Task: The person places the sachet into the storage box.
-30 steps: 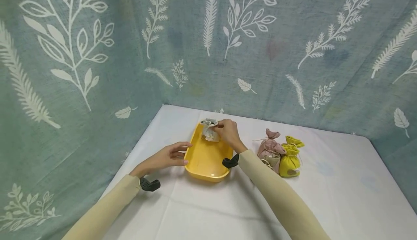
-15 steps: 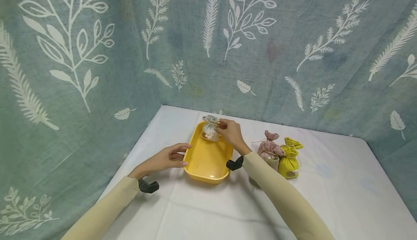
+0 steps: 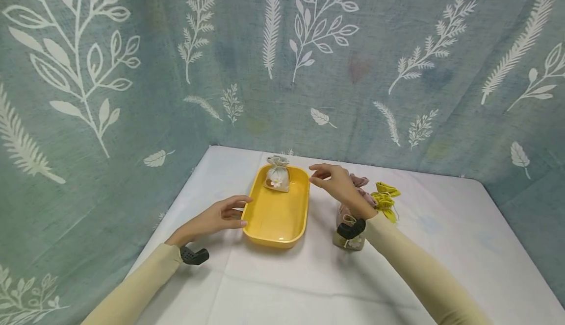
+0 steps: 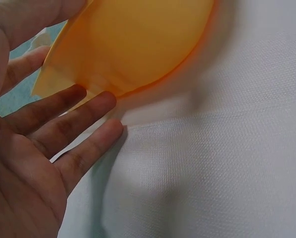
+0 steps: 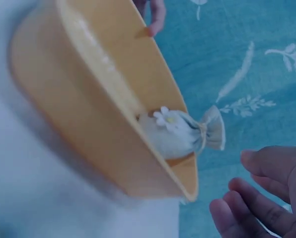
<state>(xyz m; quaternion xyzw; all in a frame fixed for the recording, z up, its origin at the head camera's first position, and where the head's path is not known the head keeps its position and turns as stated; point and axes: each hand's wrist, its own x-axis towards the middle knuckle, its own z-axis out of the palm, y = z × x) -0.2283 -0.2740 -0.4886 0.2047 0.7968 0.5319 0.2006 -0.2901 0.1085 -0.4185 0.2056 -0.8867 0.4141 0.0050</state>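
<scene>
A yellow tray (image 3: 275, 217) stands on the white-covered table, with a small pale drawstring pouch (image 3: 277, 174) upright in its far end. The pouch carries a white flower, also plain in the right wrist view. My left hand (image 3: 218, 216) rests at the tray's left side, fingers loosely spread; in the left wrist view its fingertips (image 4: 106, 101) lie right at the tray wall. My right hand (image 3: 337, 185) is off the tray's far right corner, fingers relaxed and holding nothing. Below it, partly hidden by the wrist, stand pink pouches (image 3: 359, 181), a yellow-green pouch (image 3: 385, 198) and a beige pouch (image 3: 348, 242).
Around the table's back and left hangs a green-blue curtain (image 3: 247, 45) with white leaf prints. The white table (image 3: 446, 246) runs on to the right of the pouch group. Each wrist wears a black camera (image 3: 194, 256).
My right hand has let go of the pale pouch and moved right, out of the tray. The pouch stays in the tray's far end. My left hand keeps its place at the tray.
</scene>
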